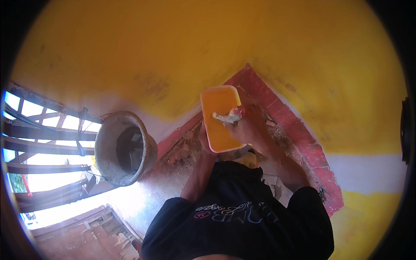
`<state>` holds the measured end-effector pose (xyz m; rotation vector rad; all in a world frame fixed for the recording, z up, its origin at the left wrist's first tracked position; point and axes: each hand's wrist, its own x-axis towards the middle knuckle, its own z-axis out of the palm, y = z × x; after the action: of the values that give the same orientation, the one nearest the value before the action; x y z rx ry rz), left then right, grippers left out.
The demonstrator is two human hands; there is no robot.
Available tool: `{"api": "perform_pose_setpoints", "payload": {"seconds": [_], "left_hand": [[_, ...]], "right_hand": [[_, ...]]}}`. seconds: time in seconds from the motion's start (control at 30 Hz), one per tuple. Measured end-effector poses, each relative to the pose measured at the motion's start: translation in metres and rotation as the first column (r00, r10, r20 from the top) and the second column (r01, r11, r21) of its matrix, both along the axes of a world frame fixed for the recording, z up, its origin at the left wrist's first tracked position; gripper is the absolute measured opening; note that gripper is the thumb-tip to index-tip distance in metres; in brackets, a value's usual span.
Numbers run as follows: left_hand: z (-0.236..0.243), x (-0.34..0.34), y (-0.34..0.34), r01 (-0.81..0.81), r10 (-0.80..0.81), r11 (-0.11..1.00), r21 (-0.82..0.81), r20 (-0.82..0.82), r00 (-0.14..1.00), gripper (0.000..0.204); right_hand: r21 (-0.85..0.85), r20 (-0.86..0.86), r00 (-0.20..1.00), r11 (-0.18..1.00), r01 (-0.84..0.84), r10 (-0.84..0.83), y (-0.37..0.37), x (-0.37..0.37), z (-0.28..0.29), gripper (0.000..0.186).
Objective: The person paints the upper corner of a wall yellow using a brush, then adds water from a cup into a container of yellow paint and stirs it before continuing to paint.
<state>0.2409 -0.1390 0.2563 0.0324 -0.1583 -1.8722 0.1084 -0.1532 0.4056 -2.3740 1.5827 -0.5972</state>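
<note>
An orange tray (222, 136) with a pale rim is raised in front of me at the middle of the view. My left hand (204, 138) grips its left side near the lower corner. My right hand (245, 128) is closed round a small whitish, red-topped tool (226, 116), perhaps a brush, which lies across the tray's upper right part; its exact shape is hard to make out. The right fingers are partly hidden behind the tool and against the tray.
A grey, crusted bucket (147, 154) stands or hangs at left beside dark railing bars (52, 147). Yellow walls (312, 86) meet in a corner with a red band (281, 99) along their foot. The dirty floor (173, 182) holds debris; worn boards (95, 238) lie at lower left.
</note>
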Motion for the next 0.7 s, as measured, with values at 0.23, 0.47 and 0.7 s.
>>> {"api": "perform_pose_setpoints", "payload": {"seconds": [0.23, 0.47, 0.7], "left_hand": [[-0.032, 0.003, -0.017, 0.020, -0.022, 0.999, -0.038, -0.063, 0.998, 0.053], [-0.034, 0.005, -0.019, -0.020, 0.017, 0.998, 0.062, 0.040, 0.999, 0.049], [-0.001, 0.004, -0.015, -0.056, 0.055, 0.998, 0.011, 0.070, 0.996, 0.050]], "right_hand": [[0.036, 0.050, 0.997, 0.997, -0.065, 0.063, 0.014, -0.002, 0.004, 0.022], [0.115, 0.170, 0.981, 0.987, -0.112, 0.091, 0.015, -0.006, -0.004, 0.028], [0.209, 0.067, 0.974, 0.951, -0.227, 0.218, 0.008, -0.006, 0.008, 0.030]]}}
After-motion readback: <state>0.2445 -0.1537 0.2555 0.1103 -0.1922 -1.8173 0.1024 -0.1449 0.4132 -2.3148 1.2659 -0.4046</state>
